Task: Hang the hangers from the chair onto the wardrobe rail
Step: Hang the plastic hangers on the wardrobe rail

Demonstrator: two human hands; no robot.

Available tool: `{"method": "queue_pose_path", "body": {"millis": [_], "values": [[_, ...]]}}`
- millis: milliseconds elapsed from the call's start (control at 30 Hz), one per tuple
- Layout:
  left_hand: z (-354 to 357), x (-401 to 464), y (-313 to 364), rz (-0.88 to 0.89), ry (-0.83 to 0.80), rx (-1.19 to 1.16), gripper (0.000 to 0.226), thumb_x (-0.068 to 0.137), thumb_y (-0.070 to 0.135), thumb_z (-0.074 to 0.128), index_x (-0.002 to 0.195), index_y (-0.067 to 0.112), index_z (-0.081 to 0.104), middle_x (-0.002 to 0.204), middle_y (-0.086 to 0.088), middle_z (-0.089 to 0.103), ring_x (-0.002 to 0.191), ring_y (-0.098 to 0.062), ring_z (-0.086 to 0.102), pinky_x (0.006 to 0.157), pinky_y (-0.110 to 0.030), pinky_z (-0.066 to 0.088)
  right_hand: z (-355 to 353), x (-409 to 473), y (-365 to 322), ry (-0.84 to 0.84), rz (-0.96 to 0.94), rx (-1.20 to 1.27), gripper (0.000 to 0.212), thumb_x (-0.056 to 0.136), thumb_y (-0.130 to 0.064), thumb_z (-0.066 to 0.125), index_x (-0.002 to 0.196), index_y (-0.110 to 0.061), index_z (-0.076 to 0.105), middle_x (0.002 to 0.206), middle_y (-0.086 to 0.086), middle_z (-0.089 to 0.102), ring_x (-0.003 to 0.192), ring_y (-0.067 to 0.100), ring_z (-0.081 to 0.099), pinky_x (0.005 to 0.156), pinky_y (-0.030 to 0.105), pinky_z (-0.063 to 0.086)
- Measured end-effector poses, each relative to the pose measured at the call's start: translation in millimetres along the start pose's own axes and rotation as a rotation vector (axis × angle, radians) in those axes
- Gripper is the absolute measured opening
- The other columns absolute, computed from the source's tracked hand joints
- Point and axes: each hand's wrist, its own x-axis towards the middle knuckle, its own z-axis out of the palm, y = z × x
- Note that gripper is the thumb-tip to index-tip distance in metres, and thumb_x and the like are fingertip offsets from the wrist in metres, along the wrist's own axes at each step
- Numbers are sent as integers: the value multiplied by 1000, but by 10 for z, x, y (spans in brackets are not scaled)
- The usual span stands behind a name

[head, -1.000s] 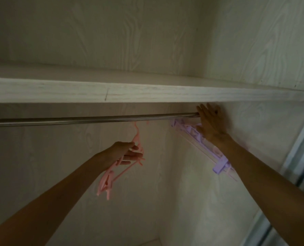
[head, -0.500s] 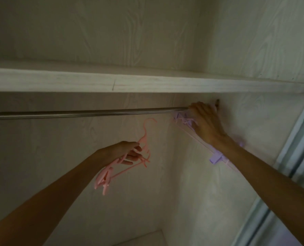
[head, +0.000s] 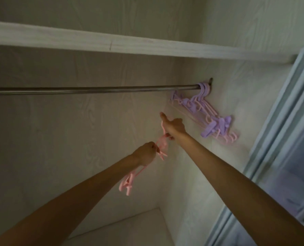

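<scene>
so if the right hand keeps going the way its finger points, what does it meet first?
Probably the wardrobe's back wall, below the rail. The right hand points up and left, its finger clear of the purple hangers. Nothing else shows in that line, though depth is unclear.

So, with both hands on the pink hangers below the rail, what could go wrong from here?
1. The pink plastic hangers look bunched together between the left hand and the right hand; pulling one out may snag the others, and some could fall.
2. The purple and pink clip hangers already crowd the right end of the metal wardrobe rail, against the side wall. A hook pushed in there could knock them.
</scene>
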Motion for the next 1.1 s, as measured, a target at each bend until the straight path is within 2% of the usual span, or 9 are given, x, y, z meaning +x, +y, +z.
{"method": "queue_pose_path", "body": {"millis": [67,133,200,300,400,533,733,933,1100], "values": [[17,-13,-18,47,-15,87,36,103,21,24,117,5,53,79,-2,48,50,-10,36,36,-14,33,-47,31,-2,56,-29,-158,79,87,-65,40,128,1,46,119,15,62,96,31,62,84,37,51],[-25,-34,-20,112,-36,127,38,103,28,23,112,9,55,68,1,42,48,-10,35,33,-11,33,-99,50,-16,112,-75,-188,57,94,-48,40,120,-1,56,124,16,59,111,33,57,89,35,45],[-114,-59,-26,162,-61,116,35,102,32,26,103,15,56,66,1,40,49,-9,34,34,-11,33,-137,49,4,186,-168,-89,34,92,-34,47,86,-6,66,102,14,68,93,30,61,77,31,42],[-255,-79,-58,170,-113,89,31,102,31,28,97,17,56,66,2,38,51,-8,32,39,-13,32,-177,-1,30,192,-225,175,38,84,-23,58,49,-16,45,58,3,55,63,22,49,61,25,38],[-319,-86,-71,126,-103,73,32,102,30,29,96,16,57,66,2,37,51,-9,31,40,-15,31,-190,21,2,-20,-136,135,35,80,-45,64,71,-11,58,69,1,56,70,19,54,63,21,42],[-303,-70,-40,71,19,45,34,102,27,27,84,17,53,66,0,40,44,-9,36,38,-15,30,-236,39,-21,-85,-23,-47,117,56,-88,47,130,2,43,107,8,53,98,20,54,74,25,43],[-155,3,275,-2,78,-21,36,101,18,26,126,1,44,113,-19,55,60,-13,41,51,-22,37,-288,-213,-82,-564,128,-163,75,83,-76,25,103,-11,57,102,10,61,99,27,61,94,38,46],[2,38,398,56,1,-198,25,101,15,29,122,9,41,70,-1,44,51,-10,50,45,-18,45,-190,-12,-24,-275,-16,-38,37,83,-44,64,92,-10,57,95,10,68,79,22,65,76,33,51],[-93,100,538,103,-87,-79,23,98,21,45,118,12,51,92,-5,61,52,-1,56,43,-15,46,-296,61,-38,-103,-181,-162,30,93,-24,50,112,-3,60,111,16,66,98,31,64,76,34,50]]}}
